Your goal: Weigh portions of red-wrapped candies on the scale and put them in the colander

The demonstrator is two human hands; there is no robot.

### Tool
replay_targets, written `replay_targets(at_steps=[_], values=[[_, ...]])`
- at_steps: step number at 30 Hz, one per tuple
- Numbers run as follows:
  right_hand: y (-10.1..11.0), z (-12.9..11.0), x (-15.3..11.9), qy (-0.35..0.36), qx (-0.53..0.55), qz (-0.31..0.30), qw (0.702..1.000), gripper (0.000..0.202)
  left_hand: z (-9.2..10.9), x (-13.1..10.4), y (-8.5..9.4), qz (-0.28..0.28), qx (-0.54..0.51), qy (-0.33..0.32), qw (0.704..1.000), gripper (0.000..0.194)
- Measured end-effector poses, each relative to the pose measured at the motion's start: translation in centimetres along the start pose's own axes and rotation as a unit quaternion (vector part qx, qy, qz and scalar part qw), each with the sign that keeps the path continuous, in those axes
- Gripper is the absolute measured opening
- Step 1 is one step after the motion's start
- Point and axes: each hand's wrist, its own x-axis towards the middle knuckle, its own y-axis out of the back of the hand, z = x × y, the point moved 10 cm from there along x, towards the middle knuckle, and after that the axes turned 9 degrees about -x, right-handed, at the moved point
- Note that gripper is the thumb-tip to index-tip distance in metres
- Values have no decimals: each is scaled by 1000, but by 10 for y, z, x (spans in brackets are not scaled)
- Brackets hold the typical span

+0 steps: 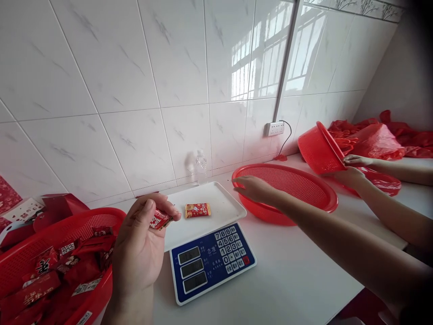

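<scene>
My left hand [142, 243] is closed around a red snack packet [160, 220], its fingers curled and the packet showing between thumb and fingertips. It is raised by the left side of a white weighing tray [223, 194]. Another red and gold snack packet [198, 210] lies flat on that tray. The tray belongs to a digital scale [213, 262] with a blue panel, number keys and dark displays. My right hand [253, 188] reaches to the left rim of a large red plastic basket [291, 174], its fingers bent over the rim.
At lower left stands a red basket [117, 221] heaped with red packets [43, 284]. A clear bottle [201, 167] stands by the tiled wall. At right, another person's hands [355, 174] hold a tilted red basket [318, 149]. Red plastic bags [375, 140] lie behind, near a power strip [274, 129].
</scene>
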Motion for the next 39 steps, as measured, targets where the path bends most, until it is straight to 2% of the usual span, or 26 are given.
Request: replay_targets(at_steps=[2,4,6,9,12,15,17,19,21,24,26,27,29,31,34,36,39], values=[[-2,-50,3,78,24,-4,997,42,0,0,1,3,2,0,1000,21],[-7,-104,-1,192,59,-24,979,45,1,0,1,0,4,-2,1000,21],[-14,-137,-3,235,63,-42,969,49,1,-1,0,-7,6,-1,1000,22],[-27,-159,0,243,41,-59,967,45,1,-1,1,-6,5,5,1000,21],[-32,-163,4,223,19,-53,973,34,-1,-1,2,4,8,11,1000,19],[-27,-151,4,191,4,-37,981,28,-2,-1,2,10,14,12,1000,19],[-14,-130,3,154,0,-17,988,26,-4,0,3,18,15,15,1000,18],[4,-97,1,99,-7,9,995,27,-8,2,7,31,9,25,999,15],[21,-54,-3,30,-18,33,999,32,-14,4,13,44,-5,37,998,14],[34,8,-13,-59,-39,51,996,36,-26,8,17,48,-14,56,997,27],[30,32,-22,-92,-55,34,994,36,-40,10,15,31,-7,86,996,38],[28,33,-25,-85,-44,27,995,37,-48,9,12,17,-2,108,994,45],[27,13,-32,-27,25,34,999,38,-63,6,4,-20,7,156,988,61],[40,-25,-42,57,150,64,985,38,-75,0,-5,-55,18,195,979,75],[67,-81,-57,143,334,78,928,39,-83,-8,-15,-92,38,221,970,82],[82,-110,-62,173,394,83,899,38,-84,-11,-19,-110,59,225,966,84],[84,-138,-61,190,469,59,861,27,-88,-15,-23,-139,97,235,957,83]])
